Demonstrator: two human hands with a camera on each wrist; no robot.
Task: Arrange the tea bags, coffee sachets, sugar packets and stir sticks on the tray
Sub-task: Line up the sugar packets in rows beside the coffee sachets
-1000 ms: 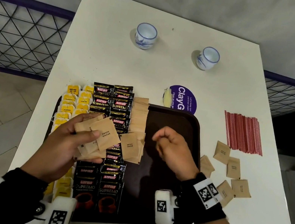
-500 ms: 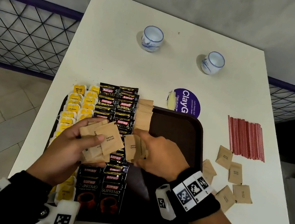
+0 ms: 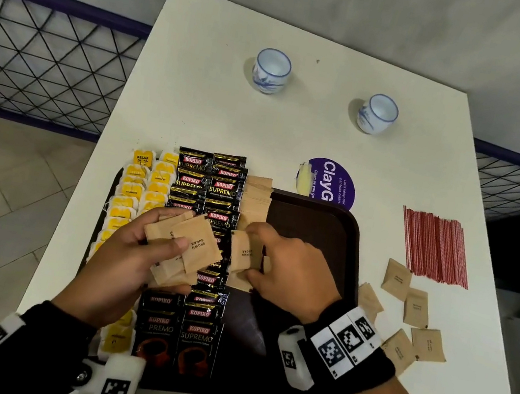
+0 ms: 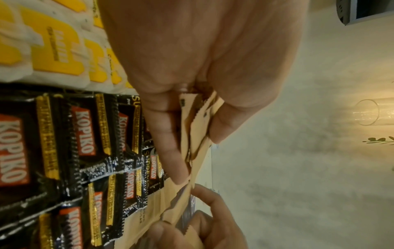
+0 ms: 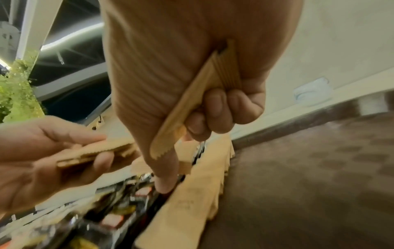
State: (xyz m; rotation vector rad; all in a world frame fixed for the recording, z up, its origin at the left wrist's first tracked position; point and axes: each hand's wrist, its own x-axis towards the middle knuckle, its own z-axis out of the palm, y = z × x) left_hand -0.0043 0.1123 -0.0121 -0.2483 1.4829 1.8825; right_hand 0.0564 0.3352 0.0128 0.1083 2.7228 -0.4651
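A dark brown tray [image 3: 330,244] holds columns of yellow tea bags [image 3: 135,188], black Kopiko coffee sachets [image 3: 196,335] and a column of brown sugar packets [image 3: 256,196]. My left hand [image 3: 137,255] grips a fanned stack of sugar packets [image 3: 187,246] above the coffee sachets [image 4: 85,134]. My right hand [image 3: 287,267] pinches one sugar packet [image 3: 243,253] over the sugar column on the tray; the right wrist view shows that packet [image 5: 192,101] between thumb and curled fingers. Red stir sticks [image 3: 434,245] lie on the table to the right, with several loose sugar packets [image 3: 416,307] below them.
Two white-and-blue cups [image 3: 271,70] [image 3: 377,113] stand at the back of the white table [image 3: 199,99]. A purple round sticker [image 3: 334,182] lies behind the tray. A wire mesh fence [image 3: 32,59] runs along the left. The tray's right half is bare.
My right hand moved left from above the tray's middle to the sugar column and now pinches a packet there. The left hand kept its stack.
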